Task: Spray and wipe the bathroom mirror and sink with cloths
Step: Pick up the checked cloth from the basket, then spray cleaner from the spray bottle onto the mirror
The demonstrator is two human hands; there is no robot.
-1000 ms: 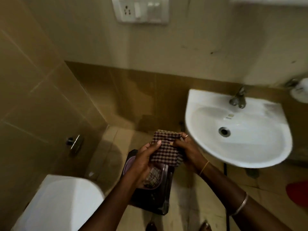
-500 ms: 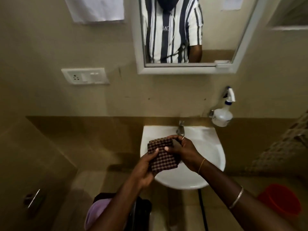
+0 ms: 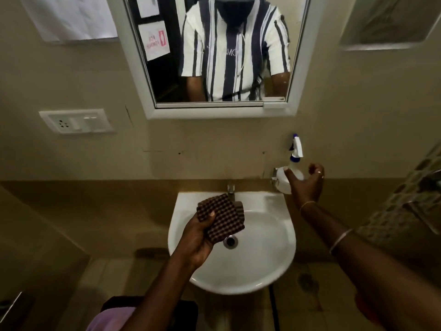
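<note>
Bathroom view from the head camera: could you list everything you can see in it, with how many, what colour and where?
Mirror: one, white frame, on the wall above the sink.
Sink: one, white, below the mirror.
Tap: one, metal, at the sink's back edge.
Spray bottle: one, white with blue trim, by the wall right of the tap.
Checked cloth: one, dark brown and light, folded, over the basin.
Switch plate: one, white, on the wall left of the mirror.
Paper: one, white, upper left wall.
Left hand: grips the cloth.
Right hand: open, reaching at the bottle.
</note>
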